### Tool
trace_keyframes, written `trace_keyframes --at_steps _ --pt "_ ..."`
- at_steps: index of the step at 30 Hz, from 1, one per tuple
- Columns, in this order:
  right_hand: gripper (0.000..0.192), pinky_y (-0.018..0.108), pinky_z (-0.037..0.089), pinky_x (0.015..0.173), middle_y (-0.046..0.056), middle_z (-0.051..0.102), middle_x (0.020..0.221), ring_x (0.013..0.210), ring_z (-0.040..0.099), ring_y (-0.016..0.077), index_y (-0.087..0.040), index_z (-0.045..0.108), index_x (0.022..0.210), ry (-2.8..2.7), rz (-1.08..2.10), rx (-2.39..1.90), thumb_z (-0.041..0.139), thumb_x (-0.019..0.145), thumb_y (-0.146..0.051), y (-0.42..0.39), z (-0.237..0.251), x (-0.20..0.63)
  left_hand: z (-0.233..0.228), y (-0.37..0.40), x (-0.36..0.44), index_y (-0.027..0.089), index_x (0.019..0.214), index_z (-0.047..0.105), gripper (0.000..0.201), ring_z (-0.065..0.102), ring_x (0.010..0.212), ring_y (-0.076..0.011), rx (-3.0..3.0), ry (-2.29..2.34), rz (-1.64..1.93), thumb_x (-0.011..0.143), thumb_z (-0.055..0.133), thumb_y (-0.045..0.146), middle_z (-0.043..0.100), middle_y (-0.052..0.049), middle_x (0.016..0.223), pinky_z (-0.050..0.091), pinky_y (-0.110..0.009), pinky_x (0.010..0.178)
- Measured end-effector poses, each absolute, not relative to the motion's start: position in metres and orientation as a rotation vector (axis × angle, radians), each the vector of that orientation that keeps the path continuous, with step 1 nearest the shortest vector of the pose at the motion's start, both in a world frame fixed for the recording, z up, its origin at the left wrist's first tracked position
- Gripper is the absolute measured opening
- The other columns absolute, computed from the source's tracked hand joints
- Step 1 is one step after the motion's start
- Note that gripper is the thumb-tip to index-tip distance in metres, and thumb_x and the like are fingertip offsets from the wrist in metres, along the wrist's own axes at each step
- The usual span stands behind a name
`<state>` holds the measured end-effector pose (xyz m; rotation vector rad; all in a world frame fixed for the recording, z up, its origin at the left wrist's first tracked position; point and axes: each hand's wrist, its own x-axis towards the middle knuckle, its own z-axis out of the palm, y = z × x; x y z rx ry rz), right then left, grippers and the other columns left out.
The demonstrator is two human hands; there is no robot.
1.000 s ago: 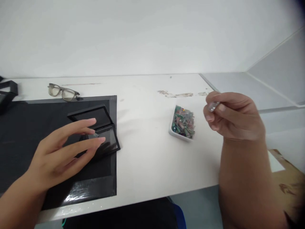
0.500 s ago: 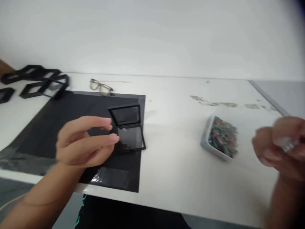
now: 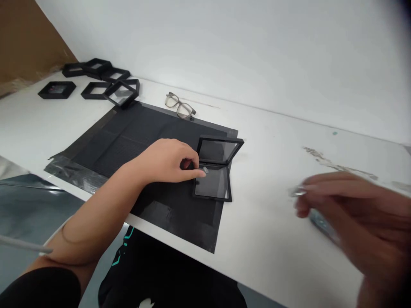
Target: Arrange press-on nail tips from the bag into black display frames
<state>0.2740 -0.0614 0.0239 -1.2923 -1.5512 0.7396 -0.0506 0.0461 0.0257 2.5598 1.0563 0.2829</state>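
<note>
An open black folding display frame [image 3: 212,197] with clear film panels lies at the right edge of a black mat [image 3: 173,214], its upper leaf tilted up. My left hand [image 3: 168,161] is closed with thumb and index finger at the frame's left side, near the hinge. A small greyish piece [image 3: 206,170] rests on the lower film by the thumb tip. My right hand [image 3: 346,209], blurred, pinches a small shiny clear piece [image 3: 299,191] above the white table. Behind that hand, a plastic tub [image 3: 322,224] is mostly hidden.
Several black frames [image 3: 120,94] sit at the back left, some overlapping. Eyeglasses [image 3: 180,106] lie behind the mat. A white wall [image 3: 244,55] borders the table's far side, with brown cardboard [image 3: 28,42] at the left. Stains [image 3: 340,164] mark the table at right.
The view has turned left. My left hand has moved to the display frame, its fingers closing at the frame's side. My right hand has come in leftward, in front of the tub.
</note>
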Motion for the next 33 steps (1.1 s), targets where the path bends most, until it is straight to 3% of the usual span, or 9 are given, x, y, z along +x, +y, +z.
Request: trace_keyframes --at_steps 4,11,15,22,25,30,33 --pt "0.013 0.035 0.057 0.057 0.002 0.069 0.089 0.068 0.064 0.0181 -0.034 0.07 0.1 -1.926 0.712 -1.29 0.061 0.093 -0.028 -0.042 0.024 0.208 0.02 0.048 -0.049 0.031 0.109 0.072 0.031 0.065 0.079 -0.0139 2.53 1.134 0.085 0.084 0.07 0.049 0.072 0.004 0.093 0.037 -0.023 0.062" --pt "0.02 0.027 0.053 0.064 0.002 0.071 0.106 0.08 0.065 0.014 -0.027 0.065 0.111 -2.147 0.58 -1.453 0.05 0.098 -0.023 -0.019 -0.007 0.191 0.019 0.04 -0.046 0.032 0.108 0.076 0.028 0.068 0.099 -0.0163 2.525 0.978 0.052 0.083 0.075 0.045 0.072 0.004 0.114 0.043 -0.026 0.077" --pt "0.019 0.028 0.05 0.06 0.0 0.072 0.099 0.074 0.062 0.0137 -0.027 0.068 0.107 -2.199 0.552 -1.48 0.052 0.098 -0.024 -0.023 -0.013 0.193 0.019 0.036 -0.045 0.035 0.101 0.078 0.019 0.067 0.102 -0.0156 2.552 0.872 0.023 0.083 0.077 0.042 0.072 0.005 0.108 0.042 -0.025 0.076" --pt "0.022 0.03 0.054 0.069 0.004 0.073 0.105 0.096 0.065 0.0191 -0.022 0.072 0.109 -2.299 0.275 -1.418 0.053 0.099 -0.026 -0.027 -0.014 0.194 0.018 0.032 -0.041 0.035 0.087 0.079 0.01 0.068 0.095 -0.013 2.588 0.83 0.069 0.083 0.077 0.043 0.074 0.008 0.097 0.04 -0.025 0.073" --pt "0.024 0.032 0.054 0.071 0.006 0.073 0.107 0.098 0.065 0.0207 -0.019 0.071 0.114 -2.304 0.169 -1.404 0.058 0.097 -0.031 -0.028 -0.016 0.193 0.017 0.028 -0.036 0.03 0.081 0.078 0.022 0.069 0.088 -0.013 2.65 0.917 0.181 0.088 0.069 0.048 0.075 0.007 0.091 0.037 -0.026 0.064" --pt "0.021 0.032 0.053 0.066 0.004 0.073 0.105 0.095 0.065 0.0217 -0.02 0.073 0.108 -2.321 0.069 -1.413 0.064 0.093 -0.032 -0.03 -0.017 0.19 0.011 0.025 -0.03 0.035 0.114 0.072 0.026 0.072 0.088 -0.0154 2.759 1.047 0.264 0.092 0.063 0.045 0.077 0.007 0.099 0.032 -0.026 0.057" --pt "0.018 0.03 0.05 0.063 0.003 0.073 0.104 0.094 0.065 0.0207 -0.023 0.075 0.104 -2.339 0.074 -1.421 0.06 0.094 -0.025 -0.032 -0.015 0.189 0.008 0.026 -0.029 0.037 0.118 0.071 0.026 0.072 0.093 -0.0154 2.783 1.028 0.203 0.094 0.061 0.038 0.076 0.007 0.103 0.032 -0.025 0.058"
